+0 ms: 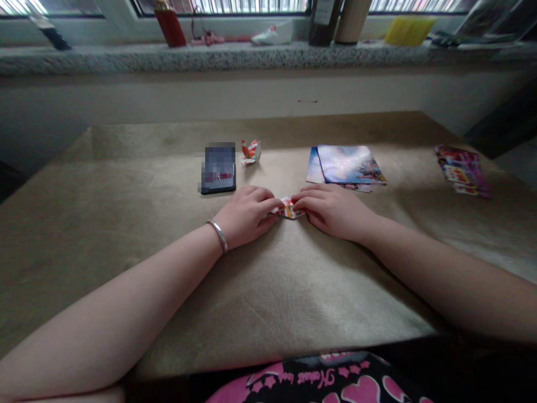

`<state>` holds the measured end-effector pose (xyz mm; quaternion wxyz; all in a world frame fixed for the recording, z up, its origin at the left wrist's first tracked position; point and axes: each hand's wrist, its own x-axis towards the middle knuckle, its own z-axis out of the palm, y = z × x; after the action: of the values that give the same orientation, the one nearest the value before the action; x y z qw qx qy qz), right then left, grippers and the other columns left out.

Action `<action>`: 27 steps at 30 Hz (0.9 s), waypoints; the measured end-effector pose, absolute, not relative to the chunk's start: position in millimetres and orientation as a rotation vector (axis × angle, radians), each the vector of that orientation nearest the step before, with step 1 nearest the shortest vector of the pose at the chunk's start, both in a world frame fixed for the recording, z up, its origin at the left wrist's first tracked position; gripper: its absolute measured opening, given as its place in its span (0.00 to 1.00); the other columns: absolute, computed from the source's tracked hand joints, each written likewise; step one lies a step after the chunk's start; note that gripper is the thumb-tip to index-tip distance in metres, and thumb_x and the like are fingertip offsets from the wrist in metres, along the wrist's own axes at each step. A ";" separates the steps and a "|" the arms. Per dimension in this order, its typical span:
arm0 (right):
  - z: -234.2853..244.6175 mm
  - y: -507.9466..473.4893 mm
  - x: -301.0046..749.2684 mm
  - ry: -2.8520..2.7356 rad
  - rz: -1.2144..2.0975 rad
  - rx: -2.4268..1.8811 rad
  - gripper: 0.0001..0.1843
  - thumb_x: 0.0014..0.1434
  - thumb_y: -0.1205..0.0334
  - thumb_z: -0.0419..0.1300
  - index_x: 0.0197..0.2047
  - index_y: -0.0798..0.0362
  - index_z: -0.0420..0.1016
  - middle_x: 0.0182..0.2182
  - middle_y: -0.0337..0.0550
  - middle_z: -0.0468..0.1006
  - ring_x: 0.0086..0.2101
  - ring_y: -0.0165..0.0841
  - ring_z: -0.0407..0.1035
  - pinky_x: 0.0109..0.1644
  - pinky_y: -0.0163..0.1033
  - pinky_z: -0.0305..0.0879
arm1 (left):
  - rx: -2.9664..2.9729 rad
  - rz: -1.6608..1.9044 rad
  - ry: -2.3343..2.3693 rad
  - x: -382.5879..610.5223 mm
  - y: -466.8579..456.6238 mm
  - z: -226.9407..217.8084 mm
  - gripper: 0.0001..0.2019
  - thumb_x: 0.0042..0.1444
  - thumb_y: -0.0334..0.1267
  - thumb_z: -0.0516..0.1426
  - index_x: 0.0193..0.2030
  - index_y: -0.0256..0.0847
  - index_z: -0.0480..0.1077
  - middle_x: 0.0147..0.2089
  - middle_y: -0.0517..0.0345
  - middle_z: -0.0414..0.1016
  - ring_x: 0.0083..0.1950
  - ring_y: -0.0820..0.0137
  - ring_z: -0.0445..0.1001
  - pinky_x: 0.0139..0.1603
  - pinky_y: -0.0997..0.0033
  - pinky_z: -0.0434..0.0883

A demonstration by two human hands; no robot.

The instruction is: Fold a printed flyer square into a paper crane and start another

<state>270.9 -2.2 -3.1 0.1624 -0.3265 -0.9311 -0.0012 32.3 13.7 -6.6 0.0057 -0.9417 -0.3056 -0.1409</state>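
My left hand [247, 215] and my right hand [331, 210] meet at the middle of the tan table [272, 291]. Both pinch a small folded piece of red-and-white printed paper [287, 209] that lies on the table between their fingertips. A silver bangle [218, 235] circles my left wrist. Most of the paper is hidden under my fingers.
A dark phone [218, 168] lies just beyond my left hand. A folded paper figure [250, 151] sits beside it. A stack of coloured paper sheets [346, 165] lies beyond my right hand. A printed packet [461, 169] lies far right. The window sill [251, 56] holds assorted items.
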 end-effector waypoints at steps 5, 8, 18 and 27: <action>-0.4 -0.3 274.0 -2.721 -0.063 -0.933 0.16 0.62 0.65 0.51 0.49 0.54 0.74 0.50 0.44 0.76 0.46 0.39 0.68 0.52 0.46 0.64 | -2.829 -0.423 -0.829 32.5 13.2 -5.6 0.15 0.62 0.40 0.51 0.54 0.53 0.70 0.44 0.54 0.74 0.41 0.66 0.68 0.44 0.64 0.65; 0.2 -2.6 273.1 -2.706 -0.036 -0.935 0.17 0.62 0.66 0.51 0.51 0.55 0.74 0.51 0.44 0.76 0.45 0.38 0.68 0.51 0.45 0.64 | -2.814 -0.430 -0.795 32.6 13.3 -4.0 0.14 0.63 0.39 0.51 0.51 0.54 0.72 0.43 0.55 0.74 0.41 0.67 0.68 0.45 0.63 0.65; -3.0 -3.7 275.0 -2.669 -0.033 -0.923 0.14 0.62 0.64 0.52 0.45 0.53 0.78 0.45 0.46 0.79 0.41 0.36 0.68 0.47 0.42 0.65 | -2.900 -0.409 -0.684 30.2 15.7 -7.9 0.12 0.63 0.31 0.49 0.46 0.38 0.73 0.47 0.53 0.76 0.49 0.68 0.71 0.50 0.68 0.71; 1.4 -9.0 265.9 -2.674 -0.217 -0.966 0.15 0.64 0.57 0.51 0.44 0.52 0.78 0.33 0.46 0.78 0.34 0.35 0.67 0.39 0.39 0.60 | -2.759 -0.274 -0.769 34.9 3.4 0.6 0.09 0.62 0.32 0.51 0.42 0.40 0.73 0.43 0.56 0.77 0.40 0.68 0.73 0.37 0.71 0.72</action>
<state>265.9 -9.0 1.4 0.1444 -0.3353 -0.9279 -0.0753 34.9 3.4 0.6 0.1318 -0.9506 -0.2648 -0.0942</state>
